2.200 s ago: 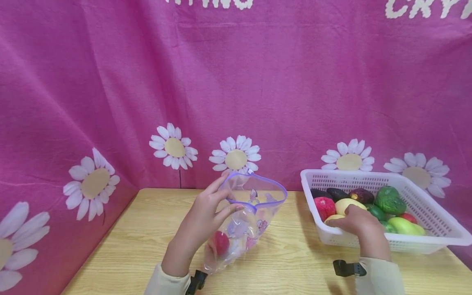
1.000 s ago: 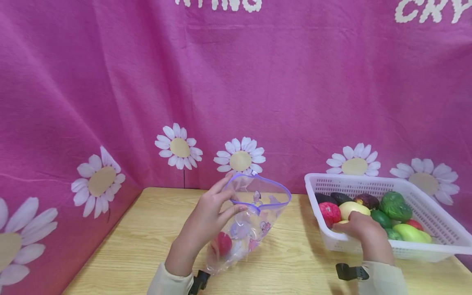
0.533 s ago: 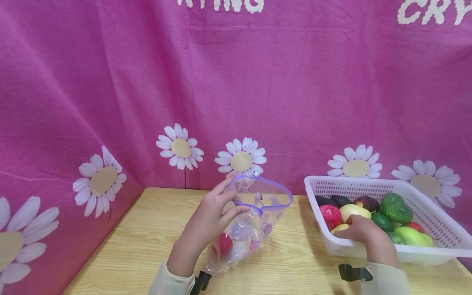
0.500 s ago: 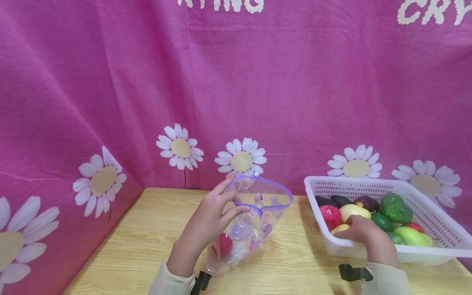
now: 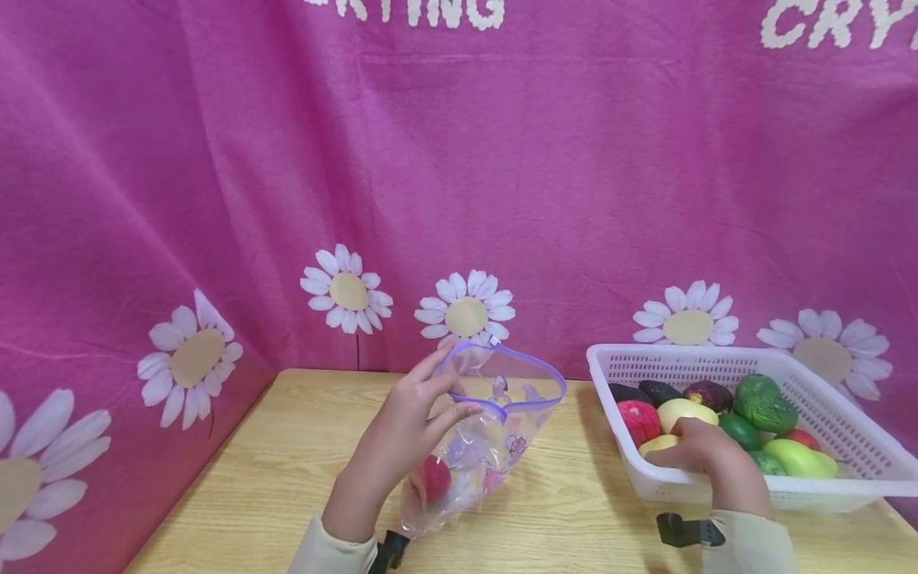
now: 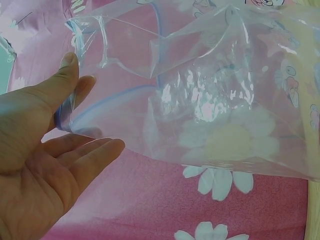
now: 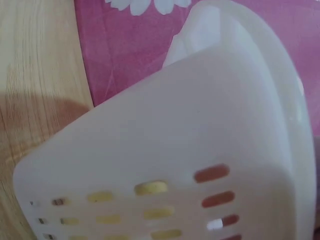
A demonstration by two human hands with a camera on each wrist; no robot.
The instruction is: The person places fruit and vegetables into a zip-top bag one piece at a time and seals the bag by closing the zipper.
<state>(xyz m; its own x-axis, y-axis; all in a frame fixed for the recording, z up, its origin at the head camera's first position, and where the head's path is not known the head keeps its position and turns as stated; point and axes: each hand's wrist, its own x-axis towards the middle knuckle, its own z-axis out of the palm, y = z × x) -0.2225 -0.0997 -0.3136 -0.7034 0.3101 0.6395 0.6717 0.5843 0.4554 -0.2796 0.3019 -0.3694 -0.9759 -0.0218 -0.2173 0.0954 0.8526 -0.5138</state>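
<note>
In the head view, my left hand (image 5: 402,422) holds the mouth of a clear zip bag (image 5: 495,446) with a purple rim and printed cartoon figures. The left wrist view shows the thumb and a finger pinching the bag's edge (image 6: 65,117), the other fingers loosely extended. A red round item (image 5: 434,478) lies low inside the bag. My right hand (image 5: 710,458) reaches into the white basket (image 5: 853,414). Its thumb and index finger are round a yellow fruit (image 5: 658,444) near the front left corner; the other fingertips are hidden. In the right wrist view the basket wall (image 7: 150,120) blocks that hand.
Around the right hand, the basket holds a pinkish-red fruit (image 5: 638,421), a larger pale yellow fruit (image 5: 687,413), dark avocado-like pieces (image 5: 658,391) and green produce (image 5: 766,402). A pink daisy-print cloth (image 5: 559,199) hangs behind the wooden table (image 5: 566,510).
The head view has shifted slightly. My right hand stays at the yellow fruit in the basket with only small movement, and my left hand keeps the bag's mouth spread as before.
</note>
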